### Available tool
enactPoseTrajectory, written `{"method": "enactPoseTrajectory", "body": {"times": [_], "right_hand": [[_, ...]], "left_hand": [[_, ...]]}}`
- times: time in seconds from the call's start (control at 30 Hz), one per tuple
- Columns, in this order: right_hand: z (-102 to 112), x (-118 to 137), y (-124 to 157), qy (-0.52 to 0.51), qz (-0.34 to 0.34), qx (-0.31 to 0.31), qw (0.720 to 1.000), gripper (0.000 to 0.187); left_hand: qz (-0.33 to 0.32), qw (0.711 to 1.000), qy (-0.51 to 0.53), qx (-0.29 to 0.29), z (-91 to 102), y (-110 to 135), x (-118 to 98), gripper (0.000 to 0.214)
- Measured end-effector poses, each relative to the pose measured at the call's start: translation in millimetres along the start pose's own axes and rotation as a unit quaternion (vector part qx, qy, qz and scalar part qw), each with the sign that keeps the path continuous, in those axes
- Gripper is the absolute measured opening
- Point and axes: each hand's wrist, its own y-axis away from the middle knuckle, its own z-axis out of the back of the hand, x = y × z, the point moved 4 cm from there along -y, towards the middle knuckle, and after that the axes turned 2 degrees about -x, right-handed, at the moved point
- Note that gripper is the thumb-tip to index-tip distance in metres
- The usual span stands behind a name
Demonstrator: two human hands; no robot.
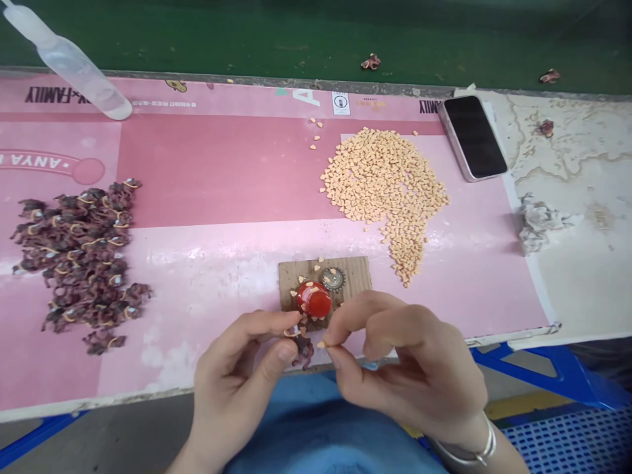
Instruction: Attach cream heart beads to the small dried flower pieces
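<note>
Between the thumb and fingers of my left hand (241, 375) is a small dark maroon figurine (303, 349) with a pale yellow band on it. My right hand (409, 362) pinches a tiny cream-yellow piece (322, 344) at its fingertips, just right of the figurine and apart from it. Beyond both hands lies a cardboard piece (353, 270) bearing a red cap-like dish (315, 300) and a metal bottle cap (333, 279). A few loose yellow pieces are scattered around them.
A heap of yellow pieces (385, 178) lies ahead. Many similar figurines (79, 257) are piled at left. A clear squeeze bottle (74, 69), a phone (474, 138) and crumpled white tissue (540, 224) lie around. Single figurines (370, 62) rest on the green surface (247, 39).
</note>
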Motion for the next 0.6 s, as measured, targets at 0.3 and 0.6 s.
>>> {"method": "enactPoseTrajectory", "body": {"times": [0.3, 0.6], "right_hand": [[-1, 1, 6, 0.038, 0.015, 0.019, 0.999, 0.036], [-6, 16, 23, 0.142, 0.078, -0.057, 0.985, 0.023]], "left_hand": [[0.006, 1.0, 0.008, 0.008, -3.4, -1, -4, 0.013], [0.001, 1.0, 0.003, -0.023, -6.4, 1, -1, 0.009]]}}
